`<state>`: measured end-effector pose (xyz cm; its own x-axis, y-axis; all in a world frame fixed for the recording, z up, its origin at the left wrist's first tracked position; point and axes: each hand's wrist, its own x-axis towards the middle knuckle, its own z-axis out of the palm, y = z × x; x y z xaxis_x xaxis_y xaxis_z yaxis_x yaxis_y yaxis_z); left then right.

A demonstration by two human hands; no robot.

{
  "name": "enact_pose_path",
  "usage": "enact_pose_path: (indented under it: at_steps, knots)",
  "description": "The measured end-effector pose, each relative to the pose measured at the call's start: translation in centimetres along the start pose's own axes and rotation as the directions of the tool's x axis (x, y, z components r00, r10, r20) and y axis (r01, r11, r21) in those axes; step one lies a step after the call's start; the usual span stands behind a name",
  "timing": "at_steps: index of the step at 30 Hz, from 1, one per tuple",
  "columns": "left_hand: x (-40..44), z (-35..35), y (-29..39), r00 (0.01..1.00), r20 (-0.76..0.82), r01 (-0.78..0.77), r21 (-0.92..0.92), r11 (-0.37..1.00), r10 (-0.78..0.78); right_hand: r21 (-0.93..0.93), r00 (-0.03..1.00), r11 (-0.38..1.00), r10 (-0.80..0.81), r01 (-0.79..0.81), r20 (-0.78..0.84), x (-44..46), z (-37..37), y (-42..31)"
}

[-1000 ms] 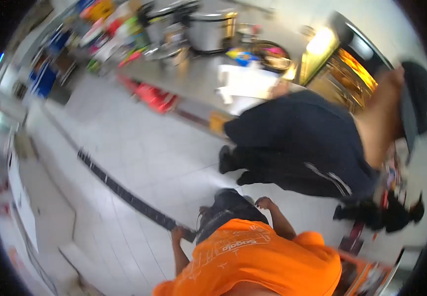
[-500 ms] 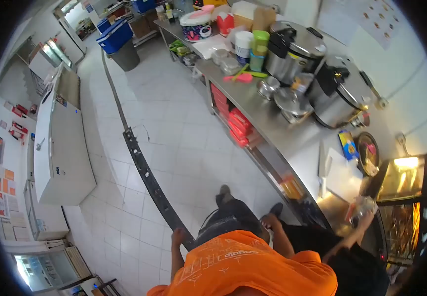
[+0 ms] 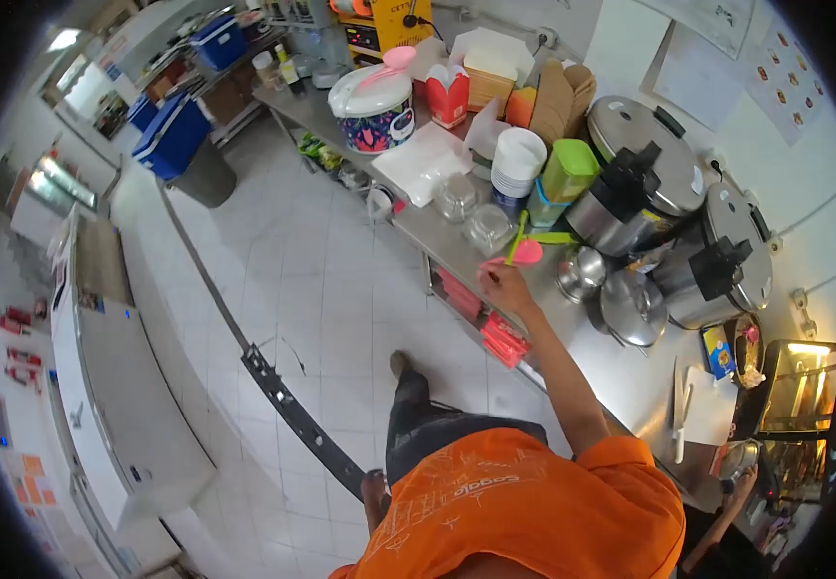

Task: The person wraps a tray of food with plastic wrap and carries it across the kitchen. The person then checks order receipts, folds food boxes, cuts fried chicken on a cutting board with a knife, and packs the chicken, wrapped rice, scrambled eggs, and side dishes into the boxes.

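My right hand (image 3: pixel 503 288) is over the front edge of the steel counter (image 3: pixel 587 359), fingers bent, right by the handle of a pink spoon (image 3: pixel 527 253). Whether the fingers grip the handle is unclear. A green utensil (image 3: pixel 517 234) crosses that spoon. Just beyond are clear lidded containers (image 3: pixel 489 230), white stacked cups (image 3: pixel 518 157) and a green-lidded container (image 3: pixel 571 170); to the right is a small steel pot (image 3: pixel 581 273). My left hand (image 3: pixel 376 488) hangs low beside my leg, dark and partly hidden, its fingers hard to make out.
Two large steel cookers (image 3: pixel 645 179) stand along the wall. A knife (image 3: pixel 681 415) lies on a white board (image 3: pixel 710 410) near a lit glass cabinet (image 3: pixel 804 386). A co-worker's hand (image 3: pixel 741 487) is at lower right. A dark floor strip (image 3: pixel 292 415) runs left of my legs.
My right hand has risen from beside my leg to the counter by the pink spoon. The view has turned and moved nearer the counter's far end. The co-worker now appears farther to the lower right.
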<state>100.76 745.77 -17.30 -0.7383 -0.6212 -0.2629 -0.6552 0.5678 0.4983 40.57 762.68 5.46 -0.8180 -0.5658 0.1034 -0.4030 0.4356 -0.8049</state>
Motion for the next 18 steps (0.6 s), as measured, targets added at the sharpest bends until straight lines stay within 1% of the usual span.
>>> enact_pose_path:
  at_steps: [1,2,3,4,5,6,7,8,10,11,12,14,16,18]
  knots:
    - [5.6,-2.3,0.9,0.986,0.11,0.14,-0.139,0.98,-0.125,-0.052,0.999,0.999,-0.009,0.007,-0.041,2.2,-0.3,-1.0]
    - [10.7,-4.4,2.3,0.945,0.231,0.289,-0.26,0.922,-0.231,-0.057,0.999,0.998,0.0,-0.003,-0.053,4.1,-0.2,-1.1]
    - [16.3,-5.9,2.4,0.939,0.237,0.327,-0.403,0.855,-0.248,0.131,0.996,0.988,0.09,-0.085,-0.028,5.7,-0.7,-1.0]
    - [21.7,-6.6,2.3,0.93,0.254,0.364,-0.536,0.761,-0.266,0.308,0.985,0.936,0.173,-0.169,0.014,7.7,-1.4,-0.8]
    - [26.0,-8.8,4.4,0.962,0.202,0.261,-0.5,0.826,-0.182,0.297,0.981,0.937,0.192,-0.185,0.005,9.7,-2.3,-0.9]
    - [30.4,-13.0,8.5,0.983,0.159,0.156,-0.45,0.879,-0.093,0.255,0.984,0.959,0.152,-0.124,-0.095,11.4,-3.3,-1.7]
    - [34.4,-15.6,11.4,0.983,0.182,0.101,-0.442,0.891,-0.021,0.208,0.975,0.976,0.106,-0.065,-0.194,13.0,-4.3,-2.4]
    - [38.5,-17.7,14.1,0.978,0.2,0.04,-0.436,0.899,0.054,0.209,0.97,0.975,0.126,-0.081,-0.209,14.9,-5.3,-2.6]
    - [44.6,-20.1,19.7,0.978,0.132,-0.066,-0.538,0.841,0.161,0.324,0.96,0.941,0.178,-0.101,-0.217,18.8,-7.7,-2.3]
    - [46.9,-20.8,22.3,0.969,0.132,-0.101,-0.563,0.82,0.21,0.178,0.935,0.968,0.219,-0.174,-0.278,21.2,-8.5,-2.3]
    - [49.1,-21.1,24.8,0.959,0.128,-0.131,-0.591,0.796,0.253,0.179,0.934,0.964,0.238,-0.195,-0.268,23.8,-8.8,-1.0]
    - [52.1,-21.2,30.3,0.917,0.151,-0.194,-0.643,0.741,0.37,0.066,0.928,0.99,0.139,-0.124,-0.346,29.4,-9.6,1.6]
    - [54.1,-22.1,37.2,0.876,0.296,-0.141,-0.596,0.79,0.38,0.087,0.883,0.993,0.112,-0.081,-0.456,35.2,-10.5,2.9]
    - [55.7,-21.6,42.7,0.755,0.284,-0.204,-0.754,0.624,0.591,-0.101,0.811,0.991,0.015,-0.091,-0.586,41.1,-12.2,7.3]
